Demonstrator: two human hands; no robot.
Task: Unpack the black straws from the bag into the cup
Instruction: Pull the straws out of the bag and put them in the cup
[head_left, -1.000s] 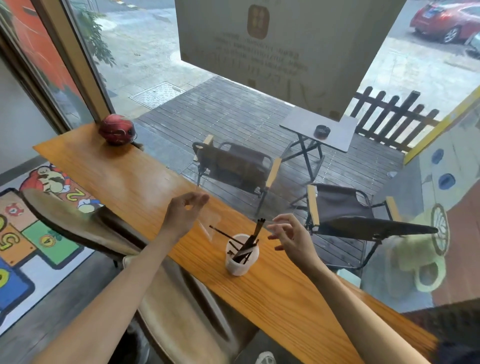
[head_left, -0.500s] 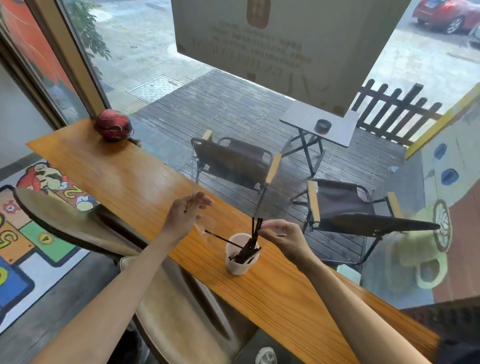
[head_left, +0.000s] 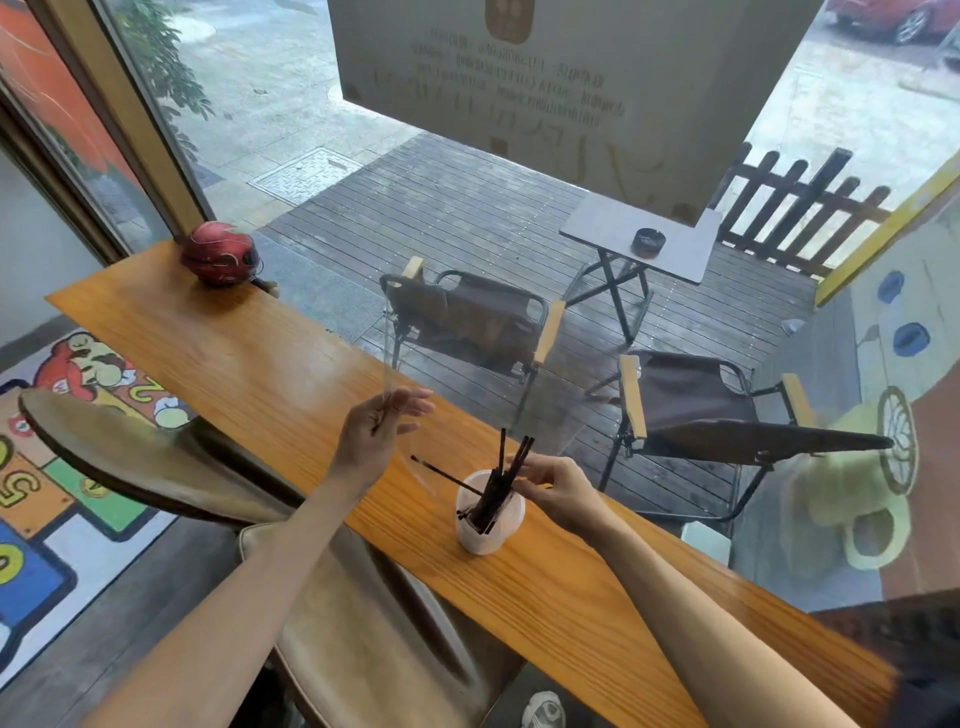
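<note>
A white cup (head_left: 488, 525) stands on the wooden counter (head_left: 249, 364) near its window edge. Several black straws (head_left: 511, 465) stick up out of it, and one straw (head_left: 447, 474) leans out to the left. My right hand (head_left: 553, 486) is at the cup's right rim, fingertips pinched on the upright straws. My left hand (head_left: 376, 436) hovers left of the cup and above the counter, holding a clear plastic bag (head_left: 415, 465) that is hard to see. I cannot tell whether any straws are still in the bag.
A red rounded object (head_left: 221, 252) sits at the counter's far left end. The window glass rises right behind the counter. Padded stool seats (head_left: 130, 457) are below the counter's near edge on the left.
My right hand has moved left to the cup and closed on the straws, setting them more upright. My left hand with the bag has stayed left of the cup.
</note>
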